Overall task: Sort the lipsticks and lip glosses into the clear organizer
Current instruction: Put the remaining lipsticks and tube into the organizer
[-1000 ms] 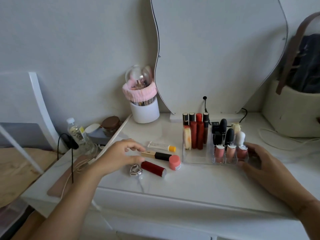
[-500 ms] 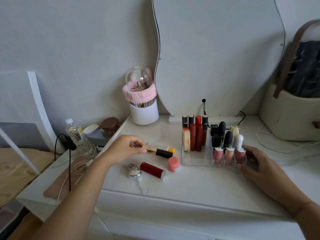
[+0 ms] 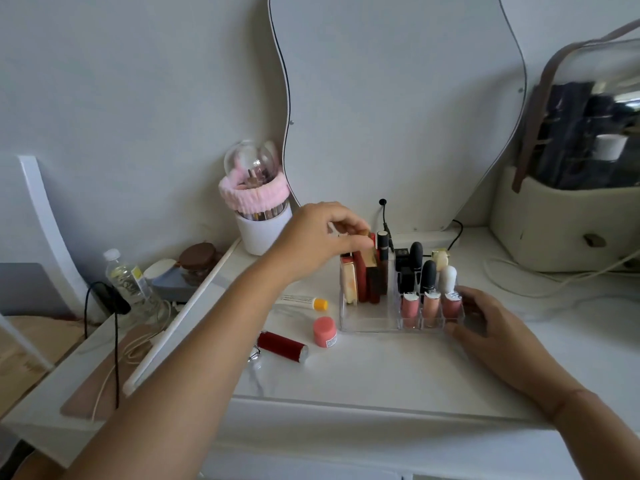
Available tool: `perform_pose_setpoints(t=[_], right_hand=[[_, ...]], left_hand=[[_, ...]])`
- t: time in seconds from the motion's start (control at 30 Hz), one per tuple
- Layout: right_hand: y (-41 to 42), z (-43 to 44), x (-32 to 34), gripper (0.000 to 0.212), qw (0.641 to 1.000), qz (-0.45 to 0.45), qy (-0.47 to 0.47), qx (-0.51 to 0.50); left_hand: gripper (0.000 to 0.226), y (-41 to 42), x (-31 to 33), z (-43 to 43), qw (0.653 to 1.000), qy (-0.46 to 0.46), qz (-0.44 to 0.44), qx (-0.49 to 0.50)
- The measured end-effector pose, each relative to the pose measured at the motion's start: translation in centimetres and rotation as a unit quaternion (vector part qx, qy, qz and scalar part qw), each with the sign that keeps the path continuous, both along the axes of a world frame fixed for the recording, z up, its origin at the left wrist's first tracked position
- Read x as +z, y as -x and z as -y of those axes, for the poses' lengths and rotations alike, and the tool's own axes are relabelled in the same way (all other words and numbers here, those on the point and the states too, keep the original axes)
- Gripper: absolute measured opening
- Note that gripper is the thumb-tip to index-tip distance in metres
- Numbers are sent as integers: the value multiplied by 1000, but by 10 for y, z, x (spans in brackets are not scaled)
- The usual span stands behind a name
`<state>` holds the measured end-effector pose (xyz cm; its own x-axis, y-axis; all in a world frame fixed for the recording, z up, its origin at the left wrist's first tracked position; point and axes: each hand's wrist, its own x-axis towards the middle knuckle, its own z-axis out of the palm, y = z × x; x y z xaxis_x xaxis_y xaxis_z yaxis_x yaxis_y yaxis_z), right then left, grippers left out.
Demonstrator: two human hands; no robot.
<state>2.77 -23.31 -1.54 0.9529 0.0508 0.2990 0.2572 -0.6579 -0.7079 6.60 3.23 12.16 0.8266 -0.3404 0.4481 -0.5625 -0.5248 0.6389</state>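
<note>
As R hand [image 3: 485,327] grips organizer [image 3: 367,324], L hand [image 3: 323,237] pinches lipstick [image 3: 372,271] from above.

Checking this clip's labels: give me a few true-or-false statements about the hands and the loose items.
1. The left hand pinches a gold-and-black tube over the clear organizer's left compartment. True.
2. The right hand hangs clear of the organizer. False: it grips its front right corner.
3. A dark red lipstick lies on its side on the table. True.
4. The pink jar sits inside the organizer. False: it stands on the table, left of it.
</note>
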Motion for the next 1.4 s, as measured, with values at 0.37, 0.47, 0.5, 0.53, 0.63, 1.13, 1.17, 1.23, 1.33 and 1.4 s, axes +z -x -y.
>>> perform_pose_setpoints(t=[0.37, 0.47, 0.5, 0.53, 0.63, 1.13, 1.17, 1.23, 1.33, 1.4], right_hand=[[-2, 2, -3, 49, 1000, 0, -11, 10], [-3, 2, -4, 50, 1000, 2, -7, 9], [-3, 2, -4, 50, 1000, 2, -6, 10], [-3, 2, -4, 50, 1000, 2, -5, 9], [-3, 1, -3, 50, 1000, 2, -4, 5], [1, -1, 2, 50, 1000, -4, -3, 3], [1, -1, 2, 50, 1000, -5, -1, 3], [1, -2, 3, 50, 1000, -4, 2, 2], [2, -2, 4, 50, 1000, -2, 11, 1], [3, -2, 4, 50, 1000, -4, 14, 0]], left_hand=[[20, -25, -26, 42, 968, -205, 127, 67], [20, -27, -33, 44, 965, -202, 148, 79], [21, -28, -34, 44, 965, -196, 154, 83], [21, -28, -35, 44, 965, -192, 159, 87], [23, -30, -35, 43, 964, -182, 167, 95], [23, -12, -33, -4, 987, -53, 115, 98], [22, -8, -36, -16, 990, -38, 92, 95], [18, -1, -45, -41, 994, -33, 29, 101], [20, 11, -59, -80, 989, -53, -81, 107], [27, 21, -67, -103, 983, -77, -137, 95]])
